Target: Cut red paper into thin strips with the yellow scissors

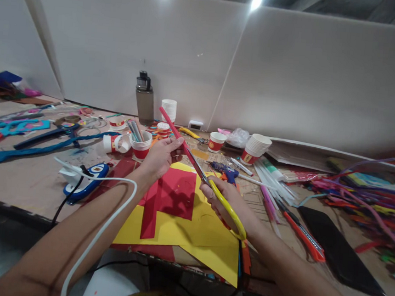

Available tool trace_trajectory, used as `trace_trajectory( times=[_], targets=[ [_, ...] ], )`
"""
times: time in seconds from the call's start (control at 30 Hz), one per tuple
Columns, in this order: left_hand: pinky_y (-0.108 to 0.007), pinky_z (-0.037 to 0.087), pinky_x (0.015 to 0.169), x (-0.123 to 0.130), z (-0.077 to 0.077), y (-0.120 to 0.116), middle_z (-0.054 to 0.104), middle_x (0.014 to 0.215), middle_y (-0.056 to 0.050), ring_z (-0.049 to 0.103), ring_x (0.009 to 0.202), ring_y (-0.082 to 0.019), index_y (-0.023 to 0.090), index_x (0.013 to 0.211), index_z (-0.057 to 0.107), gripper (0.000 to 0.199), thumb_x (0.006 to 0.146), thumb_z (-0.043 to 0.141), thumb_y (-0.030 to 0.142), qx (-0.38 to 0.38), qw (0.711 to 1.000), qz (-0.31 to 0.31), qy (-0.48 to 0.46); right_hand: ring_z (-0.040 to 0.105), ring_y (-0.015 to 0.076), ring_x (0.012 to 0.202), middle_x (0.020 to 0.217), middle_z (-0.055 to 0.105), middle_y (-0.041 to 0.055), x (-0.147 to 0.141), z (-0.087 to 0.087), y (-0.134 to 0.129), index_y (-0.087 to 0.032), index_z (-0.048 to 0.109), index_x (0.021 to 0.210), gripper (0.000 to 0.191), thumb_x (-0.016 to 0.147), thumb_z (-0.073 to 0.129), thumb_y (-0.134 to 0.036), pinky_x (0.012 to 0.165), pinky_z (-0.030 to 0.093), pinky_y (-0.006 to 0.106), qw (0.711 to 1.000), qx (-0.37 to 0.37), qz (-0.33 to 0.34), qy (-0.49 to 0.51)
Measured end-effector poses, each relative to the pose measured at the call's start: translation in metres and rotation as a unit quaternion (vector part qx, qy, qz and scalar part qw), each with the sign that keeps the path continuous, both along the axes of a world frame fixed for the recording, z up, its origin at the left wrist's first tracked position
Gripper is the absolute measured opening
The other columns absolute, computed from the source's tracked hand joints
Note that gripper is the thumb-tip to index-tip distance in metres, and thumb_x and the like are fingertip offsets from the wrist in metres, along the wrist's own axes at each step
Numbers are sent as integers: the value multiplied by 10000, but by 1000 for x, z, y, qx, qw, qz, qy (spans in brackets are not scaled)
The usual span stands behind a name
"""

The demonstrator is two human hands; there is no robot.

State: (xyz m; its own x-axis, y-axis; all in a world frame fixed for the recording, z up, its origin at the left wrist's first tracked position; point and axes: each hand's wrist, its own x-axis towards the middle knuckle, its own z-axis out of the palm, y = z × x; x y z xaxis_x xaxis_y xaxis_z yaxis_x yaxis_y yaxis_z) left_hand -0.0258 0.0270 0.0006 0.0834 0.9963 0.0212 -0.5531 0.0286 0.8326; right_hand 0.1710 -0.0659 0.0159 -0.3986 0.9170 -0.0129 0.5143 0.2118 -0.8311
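Between the fingers of my left hand (162,158) is a narrow red paper strip (170,123), raised at a slant above the table. My right hand (225,199) grips yellow-handled scissors (225,205), whose blades point up and left along the strip's lower end. How far the blades are apart I cannot tell. Beneath both hands lie a red paper sheet (181,197) and another red strip (148,222), resting on yellow paper (172,233).
A white cable (98,231) crosses over my left forearm. Paper cups (142,148), a grey bottle (144,99) and a blue glue gun (229,174) stand or lie behind. To the right are a box cutter (305,236), a black phone-like slab (340,250) and colourful pipe cleaners (369,200).
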Motion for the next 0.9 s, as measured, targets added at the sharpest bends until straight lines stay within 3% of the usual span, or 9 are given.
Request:
trace_trajectory(
  times=[0.5, 0.9],
  targets=[
    [-195, 453, 533, 0, -1, 0, 627, 662, 3, 590, 561, -75, 140, 756, 571, 233, 680, 743, 276, 3, 1000, -5, -4, 341, 78, 486, 583, 392, -42, 0, -7, 1, -200, 414, 736, 421, 849, 437, -605, 435, 264, 214, 1000, -8, -12, 10],
    [-204, 459, 545, 0, 2, -2, 627, 659, 12, 588, 566, -77, 144, 727, 550, 270, 648, 763, 291, 14, 1000, 9, 2, 389, 99, 537, 624, 440, -28, 0, 2, 1, -198, 435, 739, 372, 891, 402, -535, 488, 312, 220, 998, 52, 14, -44]
  ],
)
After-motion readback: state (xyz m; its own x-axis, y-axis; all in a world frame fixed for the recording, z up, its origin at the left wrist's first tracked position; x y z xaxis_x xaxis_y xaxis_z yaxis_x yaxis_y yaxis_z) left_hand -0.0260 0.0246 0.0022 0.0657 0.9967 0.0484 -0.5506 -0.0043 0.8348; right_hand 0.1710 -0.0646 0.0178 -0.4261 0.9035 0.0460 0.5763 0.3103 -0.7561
